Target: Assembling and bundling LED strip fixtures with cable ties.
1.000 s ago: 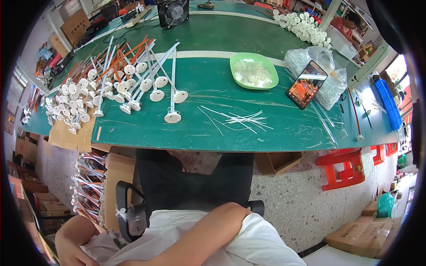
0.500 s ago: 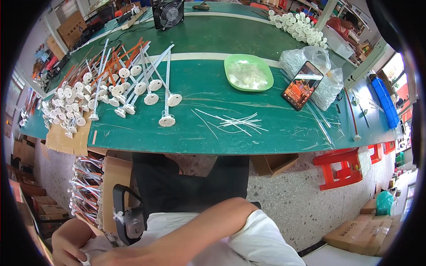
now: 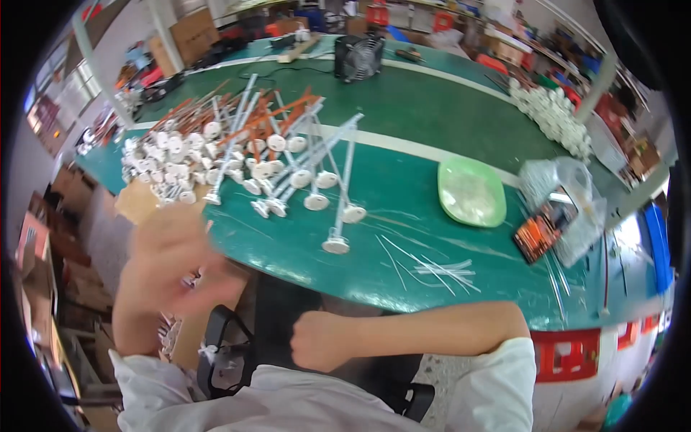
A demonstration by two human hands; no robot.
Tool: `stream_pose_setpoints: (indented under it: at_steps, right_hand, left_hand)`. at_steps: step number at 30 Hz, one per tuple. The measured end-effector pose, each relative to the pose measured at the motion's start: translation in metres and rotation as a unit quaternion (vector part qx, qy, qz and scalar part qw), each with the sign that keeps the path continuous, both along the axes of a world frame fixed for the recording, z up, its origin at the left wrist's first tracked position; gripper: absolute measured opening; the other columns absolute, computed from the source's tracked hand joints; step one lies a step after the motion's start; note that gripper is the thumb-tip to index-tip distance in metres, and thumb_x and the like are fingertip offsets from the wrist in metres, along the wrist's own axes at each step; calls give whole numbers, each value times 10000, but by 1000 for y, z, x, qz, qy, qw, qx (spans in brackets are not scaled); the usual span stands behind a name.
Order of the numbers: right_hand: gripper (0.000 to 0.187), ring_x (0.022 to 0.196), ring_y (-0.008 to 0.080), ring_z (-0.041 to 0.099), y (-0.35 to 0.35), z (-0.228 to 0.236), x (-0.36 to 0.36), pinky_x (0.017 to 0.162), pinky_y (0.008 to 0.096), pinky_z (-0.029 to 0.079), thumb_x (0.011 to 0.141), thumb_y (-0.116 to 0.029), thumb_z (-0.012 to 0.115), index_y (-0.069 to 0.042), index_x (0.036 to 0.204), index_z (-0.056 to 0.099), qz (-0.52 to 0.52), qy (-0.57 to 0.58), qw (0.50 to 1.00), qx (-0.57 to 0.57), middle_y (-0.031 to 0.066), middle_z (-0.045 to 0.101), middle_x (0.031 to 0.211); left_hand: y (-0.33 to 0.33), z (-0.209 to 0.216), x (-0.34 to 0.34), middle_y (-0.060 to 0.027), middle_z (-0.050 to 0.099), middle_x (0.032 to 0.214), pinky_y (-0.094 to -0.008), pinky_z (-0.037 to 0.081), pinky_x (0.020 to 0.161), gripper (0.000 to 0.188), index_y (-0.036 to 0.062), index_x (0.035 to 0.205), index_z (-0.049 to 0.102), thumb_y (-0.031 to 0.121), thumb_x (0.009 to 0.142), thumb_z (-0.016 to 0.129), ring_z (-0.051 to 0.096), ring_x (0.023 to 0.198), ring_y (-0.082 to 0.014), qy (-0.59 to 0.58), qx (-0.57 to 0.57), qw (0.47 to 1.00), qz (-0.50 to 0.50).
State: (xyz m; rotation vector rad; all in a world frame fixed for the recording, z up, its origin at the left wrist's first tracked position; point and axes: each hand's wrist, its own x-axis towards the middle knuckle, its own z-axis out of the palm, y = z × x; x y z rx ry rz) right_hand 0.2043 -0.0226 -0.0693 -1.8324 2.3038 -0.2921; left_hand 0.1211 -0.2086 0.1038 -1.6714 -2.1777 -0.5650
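Observation:
My left hand (image 3: 176,252) is smeared by motion near the table's left front corner, above the carton beside the chair; its fingers and anything in them cannot be made out. Lower and nearer my body, my right hand (image 3: 320,342) is curled into a fist with its back upward; whatever it may hold is hidden. Beyond my left hand lies a pile of orange and grey-white sticks with white round disc ends (image 3: 173,155). One stick with a disc end (image 3: 336,245) lies near the table's front edge, and thin white strips (image 3: 446,270) lie loosely crossed to its right.
A light green bowl (image 3: 443,191) stands right of centre on the green table (image 3: 403,194). Further right, a phone (image 3: 541,234) leans by a clear plastic bag (image 3: 592,216). A black fan (image 3: 358,57) stands at the back. A red stool (image 3: 568,360) is below the table's right side.
Both hands were together low at the left, near a small white thing. Now they are apart: the left has risen toward the table, the right has moved rightward. The view has shifted and tilted.

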Motion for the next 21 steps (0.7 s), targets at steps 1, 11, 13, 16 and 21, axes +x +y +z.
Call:
stream_pose_setpoints:
  at_steps: [1, 11, 13, 16, 21]
  right_hand:
    - [105, 708, 315, 690, -1, -7, -2, 590, 410, 535, 646, -162, 635, -94, 675, 710, 26, 7, 1000, -4, 133, 690, 710]
    - [65, 702, 287, 693, 3, -26, -10, 576, 379, 532, 655, -132, 677, -69, 669, 685, -27, 31, 999, -31, 104, 673, 681]
    - [78, 743, 282, 682, 5, -26, -14, 600, 395, 526, 662, -151, 681, -76, 682, 674, -19, 21, 999, -30, 95, 671, 696]
    - [85, 783, 270, 660, 8, -30, -17, 636, 397, 521, 675, -157, 676, -81, 714, 673, -50, -3, 992, -114, 90, 665, 712]
    - [71, 838, 245, 638, 8, -37, -21, 654, 375, 503, 704, -154, 674, -92, 739, 673, -52, 74, 996, -18, 73, 663, 745]
  left_hand:
    - [5, -15, -15, -69, 555, 646, -367, 408, 553, 232, 85, 722, 624, 244, 703, 791, 555, 604, -273, 8, -23, 998, 54]
    - [112, -82, -168, -172, 677, 805, -425, 511, 716, 534, 28, 879, 651, 556, 862, 574, 666, 801, -336, -119, -244, 897, 349]
    - [134, -94, -171, -210, 676, 1026, -443, 534, 819, 702, 20, 1103, 643, 658, 846, 498, 666, 965, -358, -119, -255, 882, 378]
    - [163, -102, -168, -170, 659, 1125, -458, 512, 878, 777, 56, 1229, 548, 696, 789, 537, 630, 1071, -336, -110, -287, 861, 406]
    - [173, -105, -174, -169, 667, 1103, -459, 524, 864, 682, 53, 1204, 562, 548, 742, 639, 641, 1044, -332, -149, -263, 862, 406]
